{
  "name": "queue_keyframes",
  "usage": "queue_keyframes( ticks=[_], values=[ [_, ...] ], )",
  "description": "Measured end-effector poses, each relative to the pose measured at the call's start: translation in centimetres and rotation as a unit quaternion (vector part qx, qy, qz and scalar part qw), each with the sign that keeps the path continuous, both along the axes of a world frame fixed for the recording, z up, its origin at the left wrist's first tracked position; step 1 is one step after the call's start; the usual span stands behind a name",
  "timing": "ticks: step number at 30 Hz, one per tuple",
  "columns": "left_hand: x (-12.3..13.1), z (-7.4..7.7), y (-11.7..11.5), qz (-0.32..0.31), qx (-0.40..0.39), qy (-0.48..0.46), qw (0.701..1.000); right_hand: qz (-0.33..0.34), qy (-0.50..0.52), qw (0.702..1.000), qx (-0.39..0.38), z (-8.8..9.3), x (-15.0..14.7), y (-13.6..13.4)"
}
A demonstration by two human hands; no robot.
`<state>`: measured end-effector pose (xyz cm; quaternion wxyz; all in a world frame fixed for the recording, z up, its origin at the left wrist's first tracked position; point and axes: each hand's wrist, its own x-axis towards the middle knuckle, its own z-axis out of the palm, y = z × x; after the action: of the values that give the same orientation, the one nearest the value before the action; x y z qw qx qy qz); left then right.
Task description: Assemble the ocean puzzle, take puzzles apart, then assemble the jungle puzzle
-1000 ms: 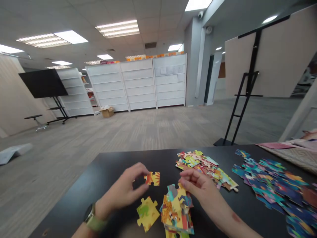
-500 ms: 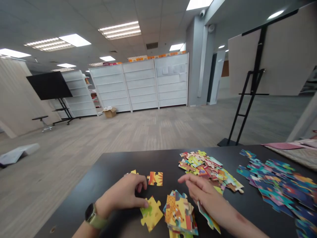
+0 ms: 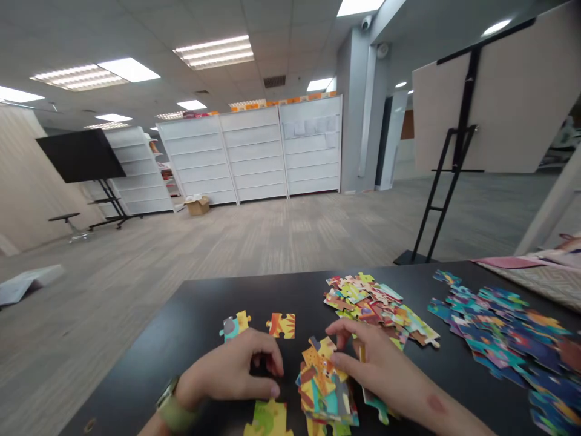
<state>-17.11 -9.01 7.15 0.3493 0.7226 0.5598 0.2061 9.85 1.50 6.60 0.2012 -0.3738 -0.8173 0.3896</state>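
My left hand [image 3: 240, 366] is over the table with thumb and curled fingers apart, holding nothing. Just below its thumb lies a yellow-green jigsaw piece [image 3: 269, 419]; whether they touch I cannot tell. Thumb and fingers of my right hand [image 3: 374, 357] pinch a jigsaw piece with an orange spotted animal [image 3: 323, 366], tilted over a stack of jigsaw pieces [image 3: 333, 402]. Under my right palm other pieces [image 3: 376, 404] show in part. Beyond my left hand lie an orange-yellow piece [image 3: 282, 326] and a teal-and-yellow piece [image 3: 235, 324].
A heap of bright jigsaw pieces [image 3: 367, 303] lies behind my right hand. Dark blue pieces [image 3: 503, 339] spread along the right of the black table [image 3: 195, 303]. A woven mat [image 3: 540, 281] with pink items is at the far right. An easel stand [image 3: 436, 224] stands beyond.
My right hand has moved onto the stack and tilted up its top piece, baring teal pieces beneath. The yellow-green piece has turned and sits lower, and my left thumb has come off it.
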Motion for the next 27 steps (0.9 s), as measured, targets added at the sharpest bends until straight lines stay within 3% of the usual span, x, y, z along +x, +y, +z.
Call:
queue_keyframes(
  ticks=[5, 9, 13, 16, 20, 23, 27],
  values=[
    [1.4, -0.5, 0.2, 0.079, 0.07, -0.061, 0.992, -0.01, 0.04, 0.999, -0.022, -1.1, -0.3, 0.6],
    [3.1, -2.2, 0.3, 0.076, 0.065, -0.109, 0.989, -0.001, 0.021, 1.0, 0.001, -1.2, -0.4, 0.6],
    [4.3, -3.2, 0.1, 0.044, 0.081, -0.114, 0.989, -0.051, -0.015, 0.998, 0.024, -1.5, -0.3, 0.7],
    [4.4, -3.5, 0.0, 0.039, 0.08, -0.108, 0.99, -0.03, -0.002, 0.999, -0.016, -2.0, -0.4, 1.0],
    [4.1, -4.4, -0.1, 0.079, 0.08, -0.102, 0.988, -0.022, 0.118, 0.987, -0.104, -2.3, -0.8, 1.0],
    [3.9, -5.2, -0.2, 0.095, 0.097, -0.14, 0.981, 0.006, 0.191, 0.966, -0.174, -2.1, -1.1, 0.6],
    [3.8, -5.9, 0.0, 0.113, 0.087, -0.211, 0.967, 0.041, 0.196, 0.962, -0.188, -1.6, -1.3, -0.2]
  ],
)
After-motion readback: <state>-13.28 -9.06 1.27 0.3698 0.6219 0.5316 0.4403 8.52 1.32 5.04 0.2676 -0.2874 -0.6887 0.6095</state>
